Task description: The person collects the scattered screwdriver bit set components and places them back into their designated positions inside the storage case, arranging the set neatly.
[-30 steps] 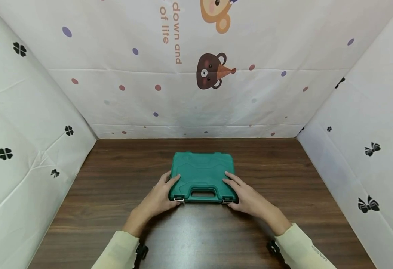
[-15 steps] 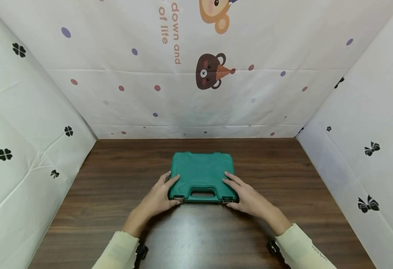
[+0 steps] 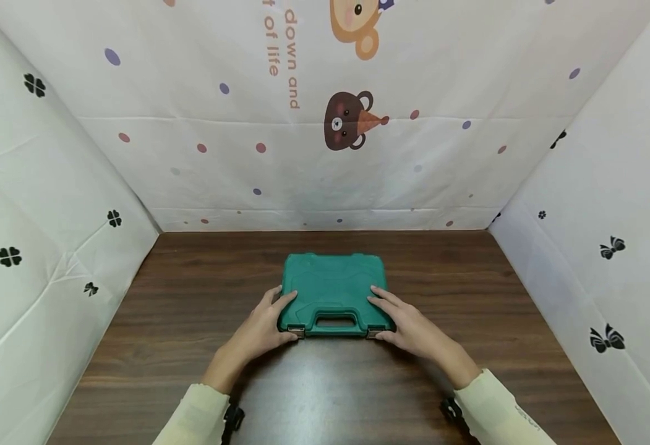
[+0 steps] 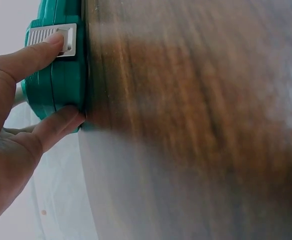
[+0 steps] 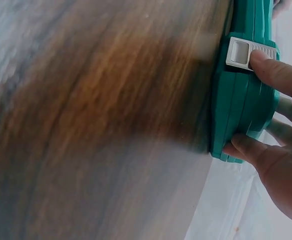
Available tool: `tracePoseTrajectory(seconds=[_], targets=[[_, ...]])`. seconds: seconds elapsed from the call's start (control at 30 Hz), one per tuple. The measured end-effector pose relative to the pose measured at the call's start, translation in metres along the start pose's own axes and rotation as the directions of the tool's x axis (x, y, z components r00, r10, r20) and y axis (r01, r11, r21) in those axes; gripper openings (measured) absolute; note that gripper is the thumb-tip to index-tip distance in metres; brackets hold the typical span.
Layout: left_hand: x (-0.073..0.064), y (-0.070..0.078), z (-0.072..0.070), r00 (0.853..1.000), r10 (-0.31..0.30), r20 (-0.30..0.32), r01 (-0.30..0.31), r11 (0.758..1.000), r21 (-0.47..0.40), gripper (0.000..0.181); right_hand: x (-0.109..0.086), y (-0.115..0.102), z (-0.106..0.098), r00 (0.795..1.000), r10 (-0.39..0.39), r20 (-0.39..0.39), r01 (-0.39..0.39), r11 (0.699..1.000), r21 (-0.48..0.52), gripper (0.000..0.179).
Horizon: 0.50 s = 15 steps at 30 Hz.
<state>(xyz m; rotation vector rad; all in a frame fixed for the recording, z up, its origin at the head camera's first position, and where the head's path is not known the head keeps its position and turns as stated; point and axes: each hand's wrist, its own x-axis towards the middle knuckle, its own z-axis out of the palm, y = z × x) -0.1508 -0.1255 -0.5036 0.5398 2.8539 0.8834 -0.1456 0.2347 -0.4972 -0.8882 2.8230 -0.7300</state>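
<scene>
A green plastic carrying case [image 3: 333,284] lies flat on the table, its handle facing the person. My left hand [image 3: 260,324] grips its left front corner, fingers along the side and one fingertip on the lid. In the left wrist view, the thumb presses on a metal latch [image 4: 69,42]. At the opposite corner my right hand [image 3: 416,330] holds the case, with two fingers over the lid. Its thumb rests on the other metal latch [image 5: 239,52], as the right wrist view shows. Both latches lie flat against the front edge. What is inside the case is hidden.
The dark wooden table [image 3: 325,395] reflects a bright patch of light in front of the case. A printed white sheet [image 3: 191,173] rises behind the table, and similar patterned sheets stand along both sides.
The two latches look darker and flatter against the case than a second ago. Thumbs have shifted slightly on them; the case and both hands otherwise stay in place.
</scene>
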Motion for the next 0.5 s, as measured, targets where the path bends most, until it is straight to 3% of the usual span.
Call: tracePoseTrajectory(seconds=[0.33,0.5], targets=[[-0.007,0.001,0.002,1.0,-0.002,0.028,0.003,1.0,-0.013,0.102,-0.005,0.002,-0.006,0.997,0.02,0.078,-0.023,0.999,0.035,0.074],[-0.007,0.003,-0.012,0.999,0.032,-0.003,-0.032,0.999,0.04,0.107,-0.007,-0.001,-0.02,0.999,0.054,0.01,-0.054,0.998,0.021,0.066]])
